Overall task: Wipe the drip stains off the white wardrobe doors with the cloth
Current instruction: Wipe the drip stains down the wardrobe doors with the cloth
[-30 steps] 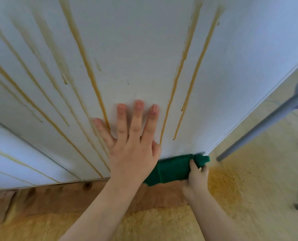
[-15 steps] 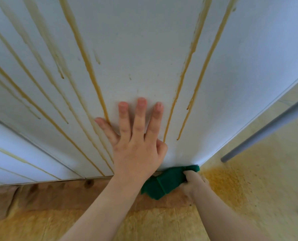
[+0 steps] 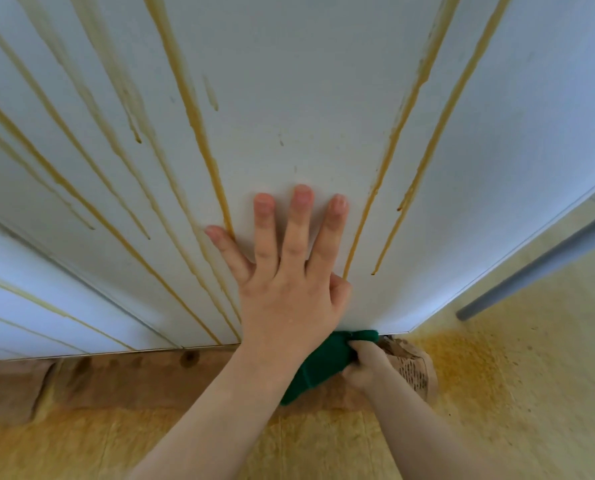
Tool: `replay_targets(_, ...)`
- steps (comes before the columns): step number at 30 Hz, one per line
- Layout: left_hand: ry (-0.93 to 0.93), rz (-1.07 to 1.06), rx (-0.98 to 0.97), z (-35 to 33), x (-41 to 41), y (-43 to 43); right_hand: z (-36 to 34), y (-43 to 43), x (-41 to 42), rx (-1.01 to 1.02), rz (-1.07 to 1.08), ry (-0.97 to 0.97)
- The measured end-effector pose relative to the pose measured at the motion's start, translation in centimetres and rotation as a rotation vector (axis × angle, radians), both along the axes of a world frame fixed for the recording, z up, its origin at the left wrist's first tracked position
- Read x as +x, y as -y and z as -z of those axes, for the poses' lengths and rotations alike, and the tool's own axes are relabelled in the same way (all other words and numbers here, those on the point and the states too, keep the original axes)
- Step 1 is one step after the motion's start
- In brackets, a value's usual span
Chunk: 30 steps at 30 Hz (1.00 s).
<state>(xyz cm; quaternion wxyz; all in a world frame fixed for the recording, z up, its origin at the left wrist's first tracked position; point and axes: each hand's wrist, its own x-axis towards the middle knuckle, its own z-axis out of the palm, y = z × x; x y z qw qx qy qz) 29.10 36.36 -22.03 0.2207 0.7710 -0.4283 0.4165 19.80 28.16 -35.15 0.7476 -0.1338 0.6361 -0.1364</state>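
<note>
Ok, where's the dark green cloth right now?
Head view, lower centre-right: the dark green cloth is bunched in the right hand at the bottom edge of the white wardrobe door, just below the left hand pressed flat on that door.

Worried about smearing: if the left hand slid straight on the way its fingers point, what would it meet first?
Probably nothing: ahead of the left hand lies bare white wardrobe door, between brown drip streaks.

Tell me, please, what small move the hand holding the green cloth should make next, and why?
Probably raise the right hand and its cloth onto the door, to the two streaks right of the flat left hand. The cloth is bunched at the door's bottom edge, below both streak ends.
</note>
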Motion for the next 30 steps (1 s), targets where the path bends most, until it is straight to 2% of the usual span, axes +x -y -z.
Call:
replay_targets(4,0.017,0.013,0.006,0.3,0.2,-0.4,0.8,2.7,-2.1,-0.154,0.118,-0.188)
replay_targets(7,0.019,0.013,-0.010,0.4,0.4,-0.2,0.0,4.1,-2.6,-0.219,0.174,-0.258)
replay_targets(12,0.004,-0.003,0.013,0.5,0.2,-0.3,-1.8,0.3,0.1,-0.095,-0.006,-0.191)
replay_targets(14,0.005,-0.010,0.026,0.3,0.1,-0.7,-3.4,-0.7,0.2,-0.149,-0.058,-0.161)
replay_targets(19,-0.032,-0.014,0.099,-0.6,-0.8,-2.2,-7.2,-0.7,-1.5,-0.433,-0.078,-0.195)
replay_targets(22,-0.029,-0.033,0.159,-1.5,-1.1,-3.1,-10.6,-1.5,-1.0,-0.519,-0.070,-0.127)
replay_targets(26,-0.033,-0.051,0.231,-2.8,-1.6,-4.0,-15.8,-3.0,-0.4,-0.557,0.000,0.079)
replay_targets(30,-0.067,-0.021,0.272,-4.5,-1.9,-5.0,-21.3,-3.9,-0.1,-0.711,0.033,0.277)
